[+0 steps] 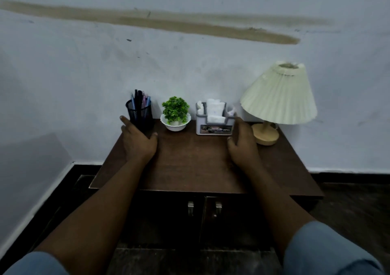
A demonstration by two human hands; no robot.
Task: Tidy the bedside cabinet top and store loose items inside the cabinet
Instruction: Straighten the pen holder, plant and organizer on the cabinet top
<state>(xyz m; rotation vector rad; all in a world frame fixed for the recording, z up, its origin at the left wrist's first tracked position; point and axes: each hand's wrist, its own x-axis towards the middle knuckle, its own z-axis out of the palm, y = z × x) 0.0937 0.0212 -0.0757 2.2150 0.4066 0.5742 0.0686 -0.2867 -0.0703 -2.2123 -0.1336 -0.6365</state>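
Seemingly in the final straightening step, the open left hand (138,142) brackets the pen holder (140,114) between straight fingers and thumb, while the open right hand's (242,143) fingertips lie beside the organizer (214,120), so next probably comes a gentle squaring nudge.

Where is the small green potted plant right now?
Head view: the potted plant sits at the back of the cabinet top, left of centre, between the black mesh pen holder on its left and the grey tissue organiser on its right.

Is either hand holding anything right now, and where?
Cannot tell for the left hand: its fingers flank the pen holder low down. The right hand is open beside the tissue caddy, holding nothing.
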